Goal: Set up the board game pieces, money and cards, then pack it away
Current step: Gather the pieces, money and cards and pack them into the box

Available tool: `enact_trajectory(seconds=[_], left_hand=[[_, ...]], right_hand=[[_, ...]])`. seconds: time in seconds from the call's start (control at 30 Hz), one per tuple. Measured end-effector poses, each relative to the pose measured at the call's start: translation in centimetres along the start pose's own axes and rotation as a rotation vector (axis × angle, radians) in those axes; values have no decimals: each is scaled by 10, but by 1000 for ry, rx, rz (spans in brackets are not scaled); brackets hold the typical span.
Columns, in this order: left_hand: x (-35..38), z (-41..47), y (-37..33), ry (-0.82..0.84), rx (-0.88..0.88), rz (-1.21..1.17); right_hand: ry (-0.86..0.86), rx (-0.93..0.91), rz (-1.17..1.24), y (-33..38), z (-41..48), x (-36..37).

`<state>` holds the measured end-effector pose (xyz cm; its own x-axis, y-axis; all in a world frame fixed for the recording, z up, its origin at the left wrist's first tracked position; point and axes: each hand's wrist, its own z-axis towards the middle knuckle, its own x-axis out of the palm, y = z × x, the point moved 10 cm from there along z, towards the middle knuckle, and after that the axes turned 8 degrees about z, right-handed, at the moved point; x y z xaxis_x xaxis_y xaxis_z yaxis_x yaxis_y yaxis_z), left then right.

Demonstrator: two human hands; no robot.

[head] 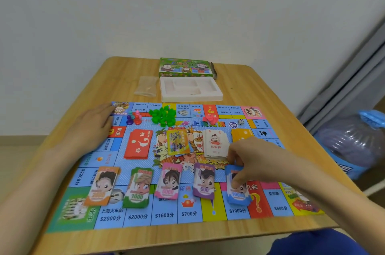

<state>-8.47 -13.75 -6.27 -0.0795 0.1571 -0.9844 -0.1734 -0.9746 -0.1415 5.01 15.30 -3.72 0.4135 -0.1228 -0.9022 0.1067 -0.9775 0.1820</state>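
Wooden tabletop (245, 92) carried the game board (187, 215), spread flat. The left hand (91, 127) lay palm down, fingers loosely extended, on the board's left edge, gripping nothing. The right hand (254, 161) reached in from the right with fingers bent down onto the blue money stack (237, 192); whether it pinched the notes or only pressed them could not be told. That hand hid the stack's upper part. Orange (102, 187), green (138, 188), pink (169, 181) and purple (205, 180) money stacks lay in a row left of it. Beyond the board sat a white plastic tray (190, 89), its compartments mostly bare, one small dark item inside too small to identify, and behind it the green game box (185, 67).
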Motion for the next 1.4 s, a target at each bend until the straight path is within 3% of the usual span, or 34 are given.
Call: enact_trajectory(seconds=[0.23,0.5,0.63,0.77,0.97,1.13,1.4], left_hand=[[0,0,1,-1,-5,-1],[0,-1,1,5,-14,5],[-1,-2,0,1,-18,1],[-2,-3,-1,4,-23,1],[-1,-3,2,5,-17,1],[-1,-4,0,2,-13,19],[0,-3,1,3,-13,15]], right_hand=[[47,4,57,-3,4,5],[-135,-40,148,1,-9,-4],[-151,-64,443,4,-15,-19],[-39,-122,731,28,-9,-19],[-91,-133,319,49,12,-1],[-30,-123,56,54,17,3],[2,-129,-62,62,16,1]])
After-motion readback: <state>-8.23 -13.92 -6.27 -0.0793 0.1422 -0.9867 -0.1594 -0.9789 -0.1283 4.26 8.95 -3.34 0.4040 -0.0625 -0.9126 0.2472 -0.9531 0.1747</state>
